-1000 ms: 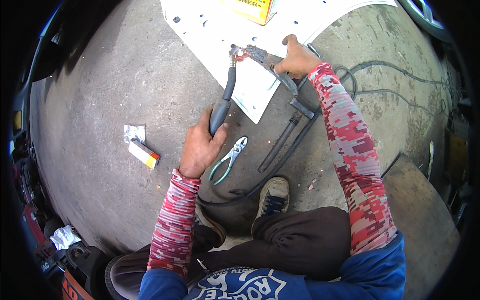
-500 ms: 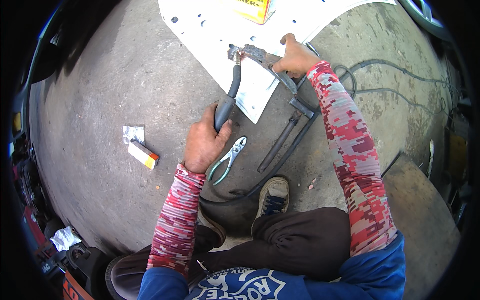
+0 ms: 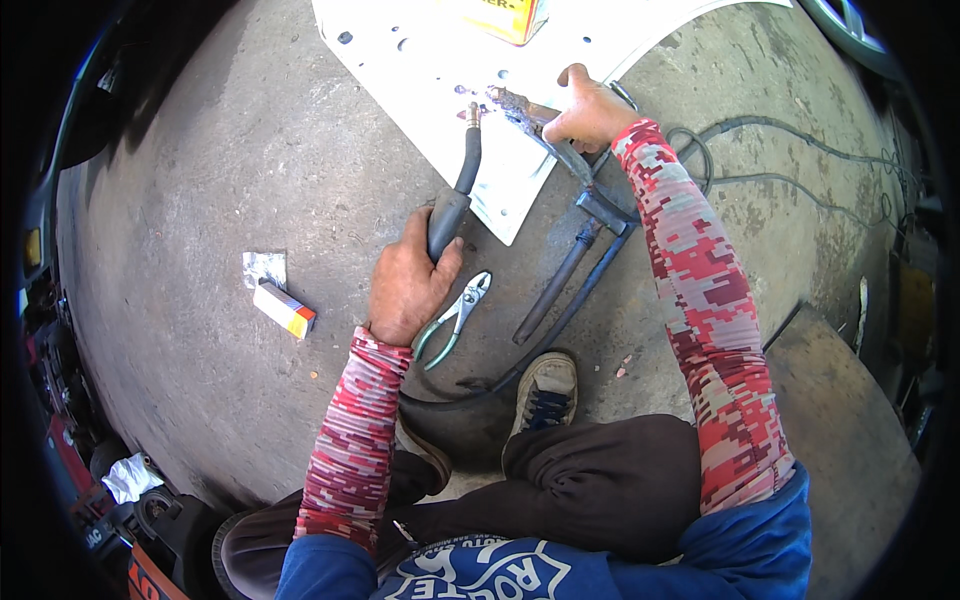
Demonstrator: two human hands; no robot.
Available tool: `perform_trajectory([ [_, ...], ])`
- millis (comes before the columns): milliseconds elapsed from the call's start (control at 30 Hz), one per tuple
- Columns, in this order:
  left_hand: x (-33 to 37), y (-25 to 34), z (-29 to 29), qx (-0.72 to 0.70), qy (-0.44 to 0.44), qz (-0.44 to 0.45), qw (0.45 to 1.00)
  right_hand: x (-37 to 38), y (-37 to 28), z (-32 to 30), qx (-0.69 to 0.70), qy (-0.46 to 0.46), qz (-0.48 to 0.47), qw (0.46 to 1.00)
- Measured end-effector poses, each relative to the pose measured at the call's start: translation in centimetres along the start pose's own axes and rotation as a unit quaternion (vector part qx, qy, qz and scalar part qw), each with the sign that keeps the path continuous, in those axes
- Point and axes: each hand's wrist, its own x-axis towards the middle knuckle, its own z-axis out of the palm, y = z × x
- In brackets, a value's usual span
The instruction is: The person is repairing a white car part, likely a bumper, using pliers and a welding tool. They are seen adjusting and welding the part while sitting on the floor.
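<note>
My left hand (image 3: 408, 285) is wrapped round the dark grip of a welding torch (image 3: 470, 160), whose curved neck points away from me. A bluish-white glare sits at its copper-coloured nozzle, washing out the contact point. My right hand (image 3: 590, 112) grips a rusty, elongated metal piece (image 3: 540, 112) over the white sheet-metal panel (image 3: 515, 190); the piece's far end lies beside the nozzle. Just nearer than it, a hammer (image 3: 560, 285) rests on the concrete floor. Pliers with green handles (image 3: 455, 322) lie to the right of my left wrist.
A yellow-and-red box (image 3: 505, 18) stands on the panel. Left on the floor are a small white-and-orange carton (image 3: 284, 308) and a silvery packet (image 3: 264, 268). A black hose (image 3: 560, 325) curves past my shoe (image 3: 548, 392). Cables (image 3: 780, 122) trail right, near a brown board (image 3: 840, 420).
The glow at the nozzle has turned from a small orange spot to a bluish-white glare, tinting the hammer blue. Both hands keep nearly the same place and grip.
</note>
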Motion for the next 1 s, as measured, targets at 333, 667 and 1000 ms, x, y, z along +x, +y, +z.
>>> perform_trajectory([
  [333, 0.2, 0.0, -0.2, 0.012, -0.024, -0.010, 1.000, 0.0, 0.6, -0.3, 0.054, -0.030, 0.003, 0.998],
  [667, 0.3, 0.1, -0.1, 0.000, -0.002, 0.012, 1.000, -0.1, 0.5, -0.3, 0.022, -0.002, -0.027, 0.999],
  [1000, -0.2, -0.1, -0.1, 0.001, -0.011, 0.001, 1.000, -0.2, -0.6, -0.3, -0.016, -0.013, 0.011, 1.000],
])
